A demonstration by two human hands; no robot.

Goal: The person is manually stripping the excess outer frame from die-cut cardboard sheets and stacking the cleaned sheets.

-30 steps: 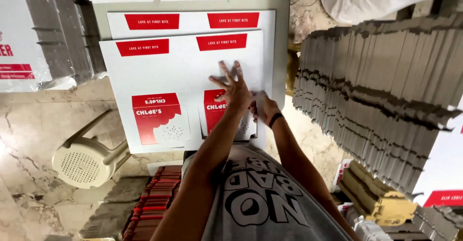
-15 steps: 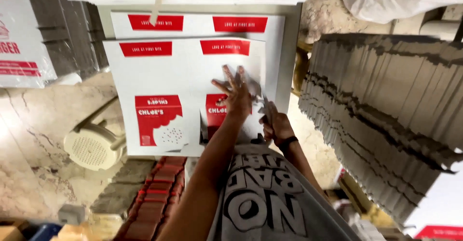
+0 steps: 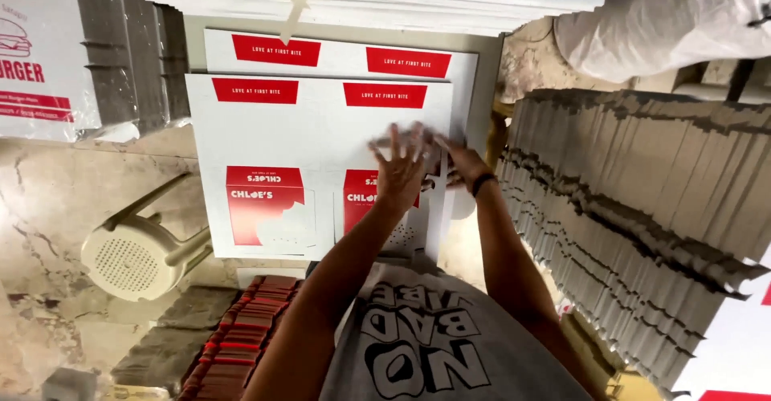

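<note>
Left hand (image 3: pixel 399 168) lies flat, fingers spread, on the white-and-red flat carton sheet (image 3: pixel 273 140); right hand (image 3: pixel 459 162) touches its right edge, grip blurred, cannot tell.

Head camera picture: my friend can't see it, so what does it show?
A person's left hand presses flat, fingers spread, on a white printed cardboard sheet with red patches, while the right hand grips its right edge. Stacks of flat grey cardboard stand to the right, and a cream plastic stool to the left.
</note>
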